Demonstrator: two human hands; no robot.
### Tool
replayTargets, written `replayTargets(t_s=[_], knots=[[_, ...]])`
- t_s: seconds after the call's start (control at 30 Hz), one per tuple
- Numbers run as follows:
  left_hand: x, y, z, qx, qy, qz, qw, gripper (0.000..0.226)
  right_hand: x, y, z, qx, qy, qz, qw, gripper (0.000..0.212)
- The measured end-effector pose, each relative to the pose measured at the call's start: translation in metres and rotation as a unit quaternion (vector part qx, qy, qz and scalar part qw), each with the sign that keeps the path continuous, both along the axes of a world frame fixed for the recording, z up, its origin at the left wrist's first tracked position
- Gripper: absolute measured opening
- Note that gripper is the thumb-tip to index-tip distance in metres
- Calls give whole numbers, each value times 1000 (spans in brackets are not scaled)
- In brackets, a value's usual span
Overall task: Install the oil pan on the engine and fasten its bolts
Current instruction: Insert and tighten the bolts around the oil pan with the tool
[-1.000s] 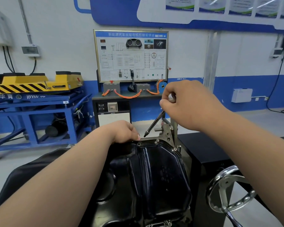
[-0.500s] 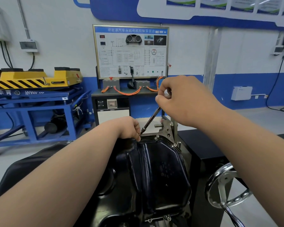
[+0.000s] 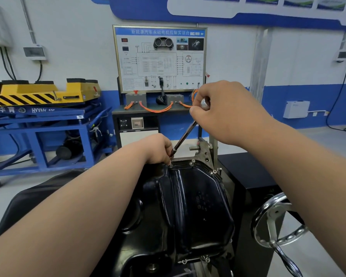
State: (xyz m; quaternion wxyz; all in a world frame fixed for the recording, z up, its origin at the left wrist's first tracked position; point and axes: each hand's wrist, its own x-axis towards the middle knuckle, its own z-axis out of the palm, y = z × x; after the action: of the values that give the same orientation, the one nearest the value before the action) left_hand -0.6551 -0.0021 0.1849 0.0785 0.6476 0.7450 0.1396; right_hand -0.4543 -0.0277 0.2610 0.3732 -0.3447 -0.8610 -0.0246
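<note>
Right hand (image 3: 226, 112) gripping driver (image 3: 184, 136), left hand (image 3: 158, 148) pinching bolt (image 3: 170, 164) at oil pan (image 3: 198, 206) rim

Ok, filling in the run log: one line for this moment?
right hand grips driver | left hand pinches bolt at driver tip | oil pan in place

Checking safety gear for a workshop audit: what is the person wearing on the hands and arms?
Nothing visible. The left hand and right hand are ungloved, with no rings seen; both forearms are bare to the frame's edge, no sleeves, watch or bands.
</note>
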Motion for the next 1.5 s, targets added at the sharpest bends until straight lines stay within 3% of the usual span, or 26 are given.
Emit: replayTargets(t_s=[0.27,0.73,1.0,1.33,1.5], knots=[[1,-1,1,-18,2,-8,1000,11,-7,-7,-4,10,-28,2,1000,7],[3,-5,3,-27,-18,-5,999,17,-15,-10,1,18,-70,-5,997,9],[3,-8,2,-30,9,0,1000,16,-33,-30,13,108,-254,23,961,12],[19,-27,8,-52,93,15,994,41,-20,-58,-9,77,-319,91,940,12],[19,-31,12,-66,59,-1,996,38,-10,-58,-19,107,-345,76,930,18]])
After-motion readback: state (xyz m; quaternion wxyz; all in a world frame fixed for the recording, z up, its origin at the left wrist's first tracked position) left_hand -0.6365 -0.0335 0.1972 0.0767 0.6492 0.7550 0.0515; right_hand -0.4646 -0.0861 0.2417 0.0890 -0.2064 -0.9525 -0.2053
